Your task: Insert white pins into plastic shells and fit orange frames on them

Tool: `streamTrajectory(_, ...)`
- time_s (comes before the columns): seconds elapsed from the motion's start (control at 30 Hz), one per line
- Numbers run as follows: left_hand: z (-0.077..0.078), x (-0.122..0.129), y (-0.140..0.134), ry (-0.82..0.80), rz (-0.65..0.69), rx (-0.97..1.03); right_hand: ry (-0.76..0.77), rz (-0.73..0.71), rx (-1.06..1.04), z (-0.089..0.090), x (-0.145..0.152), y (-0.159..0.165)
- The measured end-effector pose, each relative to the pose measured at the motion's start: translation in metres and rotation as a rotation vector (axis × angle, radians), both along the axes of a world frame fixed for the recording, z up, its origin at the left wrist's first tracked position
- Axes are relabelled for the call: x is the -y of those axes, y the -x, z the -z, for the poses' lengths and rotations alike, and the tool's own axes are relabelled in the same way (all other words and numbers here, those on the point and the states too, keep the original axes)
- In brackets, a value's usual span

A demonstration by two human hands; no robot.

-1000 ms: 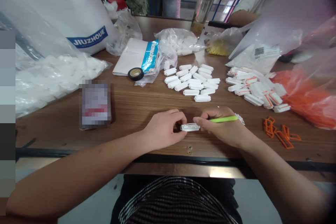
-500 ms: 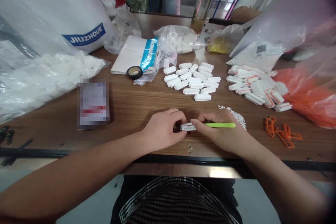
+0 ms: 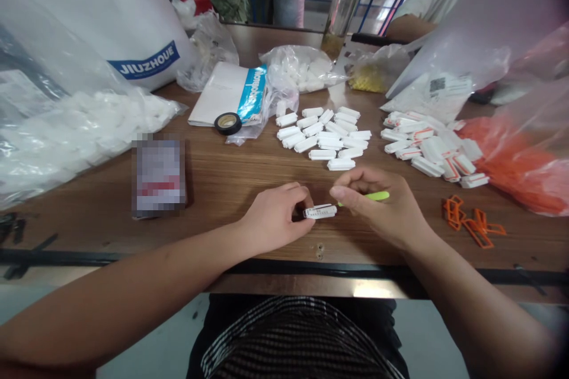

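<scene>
My left hand (image 3: pixel 280 216) is closed on one end of a small white plastic strip-shaped part (image 3: pixel 320 211), which has a row of slots along its face. The strip lies near the table's front edge, its right end free. Just right of it, my right hand (image 3: pixel 377 201) is closed around a slim tool with a lime-green handle (image 3: pixel 377 196). Its thin tip points left, close to the strip; whether they touch I cannot tell. Beyond my hands lie several similar white parts (image 3: pixel 329 143) in a loose group.
To the right sit a heap of white parts with orange edges (image 3: pixel 433 154), loose orange frames (image 3: pixel 482 228) and a bag of orange pieces (image 3: pixel 511 154). A notebook (image 3: pixel 222 92), black tape roll (image 3: pixel 228 124) and bag of white pieces (image 3: pixel 89 130) are at the left.
My right hand has lifted and drawn back from the white strip, tilting the green tool. The strip's right end is now uncovered, and the small white bits are hidden behind my right hand.
</scene>
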State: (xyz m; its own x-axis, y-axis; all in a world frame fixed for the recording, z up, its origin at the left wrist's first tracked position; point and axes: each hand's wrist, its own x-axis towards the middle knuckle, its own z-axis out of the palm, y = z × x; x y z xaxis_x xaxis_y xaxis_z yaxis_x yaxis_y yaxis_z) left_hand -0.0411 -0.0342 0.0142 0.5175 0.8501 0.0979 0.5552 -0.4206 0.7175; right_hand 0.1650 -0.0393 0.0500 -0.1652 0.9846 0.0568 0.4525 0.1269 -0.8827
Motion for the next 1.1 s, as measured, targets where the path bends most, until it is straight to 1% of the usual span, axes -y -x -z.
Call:
streamTrajectory(0.07, 0.0, 0.0, 0.0, 0.01, -0.003, 0.009, -0.047, 0.006, -0.023, 0.0, 0.001, -0.003)
streamTrajectory(0.17, -0.001, 0.0, 0.0, 0.02, -0.001, 0.006, -0.109, -0.002, -0.003, 0.003, 0.005, -0.006)
streamTrajectory(0.33, -0.002, 0.001, -0.001, 0.023, -0.006, -0.008, -0.195, -0.075, 0.121, 0.003, 0.013, -0.004)
streamTrajectory(0.43, -0.003, 0.001, -0.001, 0.03, -0.005, -0.01, -0.283, -0.037, 0.147, -0.001, 0.015, -0.002)
streamTrajectory(0.5, -0.003, 0.0, -0.001, 0.032, -0.003, -0.011, -0.309, 0.004, 0.136, -0.002, 0.015, -0.002)
streamTrajectory(0.73, -0.003, 0.0, 0.0, 0.039, 0.003, 0.006, -0.209, 0.062, 0.055, 0.008, 0.009, -0.003)
streamTrajectory(0.87, -0.003, 0.001, 0.0, 0.021, 0.009, 0.008, -0.196, 0.061, 0.049, 0.011, 0.009, -0.002)
streamTrajectory(1.1, -0.004, 0.0, -0.001, 0.033, 0.011, -0.002, -0.208, 0.062, 0.07, 0.009, 0.009, 0.002)
